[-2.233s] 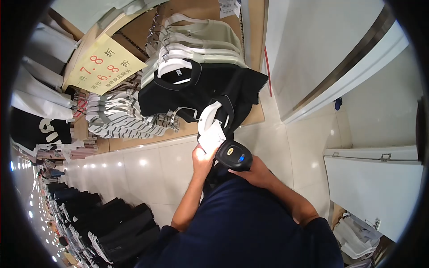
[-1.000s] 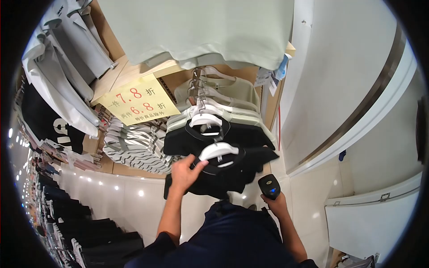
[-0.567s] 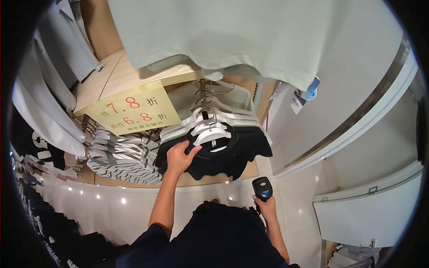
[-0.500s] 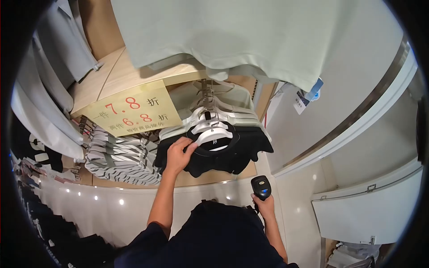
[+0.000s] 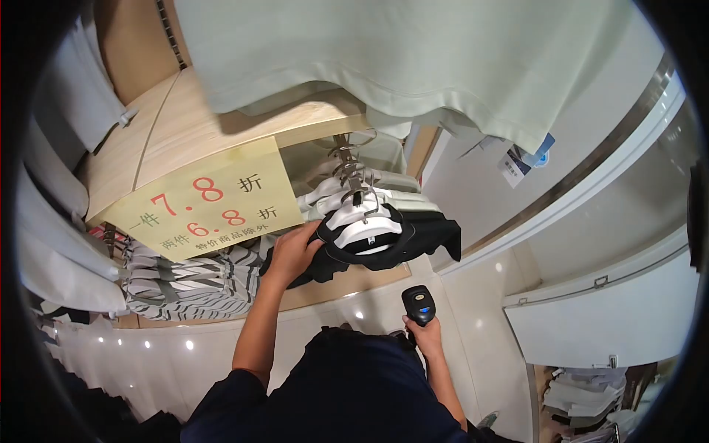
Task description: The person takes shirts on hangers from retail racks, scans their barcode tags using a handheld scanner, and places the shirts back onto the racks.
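My left hand is closed on a black shirt at its shoulder beside the collar; the fingertips are partly hidden by the cloth. The shirt hangs on a white hanger at the front of a metal rail, with several pale shirts behind it. Lower and to the right, my right hand is wrapped round the handle of a black barcode scanner, whose head points away from me, below the hanging shirts.
A yellow price sign hangs from the wooden shelf at left. Striped shirts hang beneath it. A large pale green garment with tags drops from above. On the right are a white curved wall and a white cabinet panel.
The black shirt has turned, its right side swinging out, and my left hand has shifted lower along its shoulder. The view has moved closer to the sign. My right hand still holds the scanner.
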`<state>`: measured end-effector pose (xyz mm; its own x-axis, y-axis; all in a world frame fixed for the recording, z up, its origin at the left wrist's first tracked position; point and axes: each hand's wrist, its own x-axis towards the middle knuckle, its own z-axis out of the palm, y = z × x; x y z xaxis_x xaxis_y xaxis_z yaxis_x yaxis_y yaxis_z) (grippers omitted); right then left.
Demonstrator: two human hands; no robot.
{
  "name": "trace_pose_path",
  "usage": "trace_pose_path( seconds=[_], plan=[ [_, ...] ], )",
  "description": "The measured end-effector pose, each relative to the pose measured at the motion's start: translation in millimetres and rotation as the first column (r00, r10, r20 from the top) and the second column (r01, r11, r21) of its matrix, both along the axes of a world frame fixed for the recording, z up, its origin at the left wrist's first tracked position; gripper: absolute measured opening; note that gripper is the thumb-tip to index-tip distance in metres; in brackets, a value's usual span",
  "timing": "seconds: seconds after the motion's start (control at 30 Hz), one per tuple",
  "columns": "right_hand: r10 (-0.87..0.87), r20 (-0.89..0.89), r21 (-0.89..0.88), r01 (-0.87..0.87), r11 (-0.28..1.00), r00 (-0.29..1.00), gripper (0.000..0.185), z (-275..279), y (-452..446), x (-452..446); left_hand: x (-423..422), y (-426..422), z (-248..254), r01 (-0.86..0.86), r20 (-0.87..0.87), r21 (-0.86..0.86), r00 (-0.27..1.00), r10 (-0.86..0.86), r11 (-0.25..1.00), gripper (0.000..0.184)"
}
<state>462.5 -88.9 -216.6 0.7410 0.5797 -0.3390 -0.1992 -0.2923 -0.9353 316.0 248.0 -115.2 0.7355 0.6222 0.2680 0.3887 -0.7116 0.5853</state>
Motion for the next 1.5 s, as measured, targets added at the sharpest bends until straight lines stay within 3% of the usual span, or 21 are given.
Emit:
trace_pose_path(
  seconds=[0.23,0.33,0.37,0.4,0.43,0.47,0.5,0.6,0.67,0.7,0.77,0.87,0.97,1.03,1.1,1.17,1.23,1.3,1.33,1.5],
  plan=[
    [-0.035,-0.001,-0.059,0.035,0.998,0.999,0.016,8.2,-3.0,-11.1,29.8,13.6,16.8,0.288,0.014,0.050,0.957,-0.289,0.956,0.041],
    [-0.038,0.008,-0.057,0.038,0.998,0.999,0.016,7.3,-10.9,-13.5,28.3,25.4,-1.0,0.357,-0.182,-0.084,0.912,-0.367,0.930,0.037],
    [-0.033,0.005,-0.060,0.034,0.998,0.999,0.016,6.8,-13.7,-15.1,20.9,36.1,-23.0,0.362,-0.263,-0.138,0.884,-0.386,0.922,0.036],
    [-0.046,-0.037,-0.053,0.044,0.998,0.998,0.017,7.4,-15.6,-16.5,1.7,61.9,-98.9,0.467,-0.091,-0.166,0.870,-0.485,0.869,0.035],
    [-0.034,-0.035,-0.063,0.032,0.997,0.999,0.017,5.6,-18.1,-16.5,-21.8,73.7,-147.4,0.357,-0.085,-0.442,0.896,-0.435,0.823,0.039],
    [-0.018,-0.034,-0.074,0.016,0.997,0.999,0.017,2.7,-21.9,-15.0,-47.9,71.3,-175.3,0.218,-0.096,-0.679,0.920,-0.379,0.701,0.043],
    [0.001,-0.033,-0.084,-0.004,0.996,0.999,0.017,-0.6,-25.3,-12.9,-78.8,66.3,-211.8,0.157,-0.133,-0.700,0.930,-0.343,0.697,0.044],
    [0.111,0.003,-0.113,-0.110,0.987,0.994,0.018,-13.2,-31.7,-3.3,-195.7,5.2,-312.7,0.001,-0.395,-0.477,0.893,-0.215,0.879,0.051],
    [0.156,-0.035,-0.107,-0.159,0.982,0.987,0.019,-9.9,-31.6,2.3,-257.7,-62.4,-339.7,-0.149,-0.530,-0.384,0.844,-0.085,0.911,0.059],
    [0.183,-0.055,-0.108,-0.188,0.976,0.982,0.019,-8.1,-32.5,5.2,-271.4,-90.8,-333.5,-0.317,-0.577,-0.552,0.813,-0.078,0.771,0.058],
    [0.280,-0.073,-0.059,-0.284,0.957,0.957,0.020,-5.4,-35.6,13.1,-275.9,-163.8,-290.3,-0.563,-0.763,-0.345,0.634,0.126,0.751,0.050],
    [0.432,-0.050,-0.068,-0.435,0.898,0.900,0.020,-4.6,-48.7,26.6,-270.8,-243.2,-248.3,-0.680,-0.792,-0.224,0.545,0.276,0.699,0.047],
    [0.473,-0.146,0.078,-0.467,0.881,0.869,0.020,8.3,-63.5,35.2,-258.1,-290.6,-205.5,-0.751,-0.715,-0.210,0.554,0.425,0.626,0.046],
    [0.555,-0.115,0.076,-0.550,0.832,0.824,0.020,-3.9,-82.7,51.2,-244.5,-310.1,-164.2,-0.765,-0.607,-0.221,0.593,0.529,0.605,0.043],
    [0.622,-0.096,0.039,-0.621,0.783,0.777,0.021,-21.8,-103.5,65.8,-221.5,-331.7,-114.8,-0.834,-0.479,-0.155,0.532,0.698,0.530,0.041],
    [0.680,-0.158,-0.296,-0.691,0.659,0.716,0.025,-18.8,-114.5,82.2,-200.6,-350.3,-60.8,-0.876,-0.404,-0.152,0.478,0.780,0.458,0.038],
    [0.702,-0.170,-0.401,-0.699,0.591,0.691,0.024,-15.8,-127.8,89.6,-192.9,-371.8,-24.1,-0.846,-0.199,-0.160,0.532,0.823,0.509,0.029],
    [0.638,-0.110,-0.127,-0.647,0.752,0.763,0.022,-41.5,-152.8,93.3,-192.9,-392.4,-1.1,-0.832,-0.086,-0.226,0.535,0.840,0.506,0.029],
    [0.590,-0.181,-0.053,-0.607,0.793,0.787,0.020,-41.1,-160.8,94.6,-190.4,-401.6,6.1,-0.780,0.040,-0.339,0.546,0.837,0.526,0.028],
    [0.523,-0.202,0.001,-0.533,0.846,0.828,0.019,-50.1,-187.3,102.4,-157.0,-439.5,46.8,-0.608,0.313,-0.546,0.490,0.813,0.576,0.020]
  ],
)
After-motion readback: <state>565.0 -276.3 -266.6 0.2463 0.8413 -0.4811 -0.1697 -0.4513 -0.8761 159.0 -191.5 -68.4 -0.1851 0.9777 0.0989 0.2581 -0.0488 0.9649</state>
